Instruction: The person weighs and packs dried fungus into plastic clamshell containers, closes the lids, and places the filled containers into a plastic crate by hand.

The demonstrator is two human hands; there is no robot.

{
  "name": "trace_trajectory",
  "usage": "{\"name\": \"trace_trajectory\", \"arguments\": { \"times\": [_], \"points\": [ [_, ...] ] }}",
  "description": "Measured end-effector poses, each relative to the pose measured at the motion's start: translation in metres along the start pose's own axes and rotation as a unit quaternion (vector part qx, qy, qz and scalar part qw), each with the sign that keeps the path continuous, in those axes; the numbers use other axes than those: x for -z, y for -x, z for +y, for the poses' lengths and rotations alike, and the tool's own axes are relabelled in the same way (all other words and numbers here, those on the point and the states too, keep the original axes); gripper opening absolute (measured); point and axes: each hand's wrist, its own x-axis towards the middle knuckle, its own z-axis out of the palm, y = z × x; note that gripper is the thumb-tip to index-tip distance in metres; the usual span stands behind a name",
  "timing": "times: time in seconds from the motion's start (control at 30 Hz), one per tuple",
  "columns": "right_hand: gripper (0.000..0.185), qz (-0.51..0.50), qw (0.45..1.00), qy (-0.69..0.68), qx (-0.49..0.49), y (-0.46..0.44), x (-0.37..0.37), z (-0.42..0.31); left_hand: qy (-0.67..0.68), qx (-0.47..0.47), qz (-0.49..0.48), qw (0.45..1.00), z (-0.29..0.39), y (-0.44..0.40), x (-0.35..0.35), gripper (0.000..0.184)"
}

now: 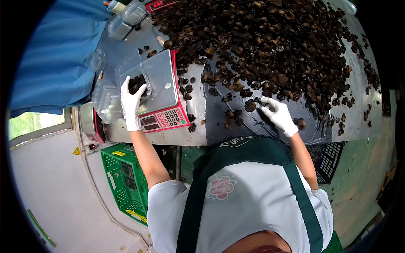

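My left hand, in a white glove, is over a clear plastic box that stands on a red-framed scale. Its thumb and fingers are bent around dark mushroom pieces inside the box. The box's clear lid is open towards the back. My right hand, also gloved, is at the near edge of the mushroom pile, its fingertips pinched on a small dark piece. A round dark piece lies just left of those fingertips.
Empty clear boxes are stacked left of the scale, with more boxes at the back. A second scale stands at the left edge. Below the metal table are a green crate and a black crate.
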Motion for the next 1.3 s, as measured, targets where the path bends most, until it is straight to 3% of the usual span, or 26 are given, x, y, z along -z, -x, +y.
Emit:
{"name": "trace_trajectory", "arguments": {
  "times": [0.07, 0.13, 0.17, 0.23, 0.27, 0.3, 0.33, 0.37, 0.4, 0.47, 0.5, 0.6, 0.67, 0.8, 1.0, 1.07, 1.1, 1.13, 1.2, 1.23, 1.27, 1.3],
  "points": [
    [0.033, -0.006, 0.999, 0.051, -0.003, -0.007, -0.005, -0.004, -0.025, 0.007, 0.035, 0.999, 0.009, 0.006, -0.01, 0.063],
    [0.038, 0.017, 0.992, 0.117, 0.045, -0.013, -0.016, 0.005, -0.087, -0.099, 0.16, 0.978, 0.028, 0.011, -0.017, 0.058],
    [0.042, 0.045, 0.979, 0.175, 0.093, -0.016, -0.021, 0.004, -0.017, -0.143, 0.18, 0.973, 0.044, 0.019, -0.024, 0.051],
    [0.05, 0.06, 0.951, 0.267, 0.141, -0.021, -0.033, 0.011, 0.159, -0.11, 0.114, 0.975, 0.102, 0.049, -0.041, 0.042],
    [0.05, 0.044, 0.95, 0.271, 0.149, -0.02, -0.035, 0.002, 0.199, -0.154, 0.056, 0.966, 0.1, 0.065, -0.067, 0.043],
    [0.052, 0.027, 0.942, 0.295, 0.157, -0.019, -0.039, -0.002, 0.223, -0.119, -0.037, 0.967, 0.133, 0.087, -0.071, 0.048],
    [0.053, 0.009, 0.933, 0.319, 0.165, -0.018, -0.041, -0.004, 0.156, -0.174, -0.132, 0.963, 0.133, 0.109, -0.09, 0.065],
    [0.042, 0.017, 0.921, 0.337, 0.194, -0.016, -0.044, 0.001, 0.113, -0.17, -0.189, 0.96, 0.144, 0.126, -0.102, 0.075],
    [0.042, 0.018, 0.921, 0.337, 0.194, -0.014, -0.047, 0.008, 0.071, -0.166, -0.247, 0.952, 0.154, 0.142, -0.112, 0.084],
    [0.026, 0.03, 0.931, 0.303, 0.202, -0.009, -0.048, 0.022, 0.059, -0.143, -0.314, 0.937, 0.16, 0.167, -0.138, 0.096],
    [0.013, 0.059, 0.939, 0.27, 0.205, -0.005, -0.045, 0.019, 0.015, -0.197, -0.317, 0.928, 0.168, 0.171, -0.141, 0.099],
    [0.012, 0.072, 0.961, 0.208, 0.169, 0.007, -0.036, 0.03, 0.15, -0.265, -0.273, 0.913, 0.171, 0.186, -0.165, 0.091],
    [0.011, 0.108, 0.957, 0.195, 0.184, 0.012, -0.032, 0.032, 0.115, -0.35, -0.237, 0.899, 0.174, 0.192, -0.167, 0.071],
    [0.011, 0.139, 0.967, 0.178, 0.118, 0.019, -0.022, 0.036, 0.141, -0.465, -0.22, 0.846, 0.177, 0.199, -0.169, 0.041],
    [0.014, 0.182, 0.961, 0.188, 0.095, 0.01, -0.014, 0.032, 0.098, -0.514, -0.208, 0.826, 0.178, 0.202, -0.184, 0.021],
    [0.016, 0.222, 0.948, 0.216, 0.075, 0.005, -0.011, 0.028, 0.151, -0.453, -0.15, 0.866, 0.184, 0.194, -0.189, 0.018],
    [0.025, 0.223, 0.944, 0.231, 0.075, 0.002, -0.011, 0.027, 0.204, -0.417, -0.115, 0.878, 0.194, 0.185, -0.187, 0.01],
    [0.025, 0.224, 0.944, 0.232, 0.073, -0.001, -0.011, 0.026, 0.313, -0.252, -0.161, 0.901, 0.193, 0.184, -0.2, 0.004],
    [0.039, 0.234, 0.925, 0.273, 0.124, -0.009, -0.012, 0.019, 0.412, -0.074, -0.134, 0.898, 0.202, 0.172, -0.208, 0.008],
    [0.05, 0.204, 0.922, 0.315, 0.099, -0.012, -0.018, 0.025, 0.53, 0.151, -0.234, 0.801, 0.208, 0.158, -0.197, 0.015],
    [0.038, 0.202, 0.918, 0.327, 0.098, -0.016, -0.024, 0.028, 0.602, 0.363, -0.315, 0.637, 0.211, 0.144, -0.187, 0.021],
    [0.032, 0.187, 0.923, 0.319, 0.104, -0.018, -0.027, 0.034, 0.676, 0.43, -0.326, 0.502, 0.201, 0.139, -0.2, 0.027]
  ]
}}
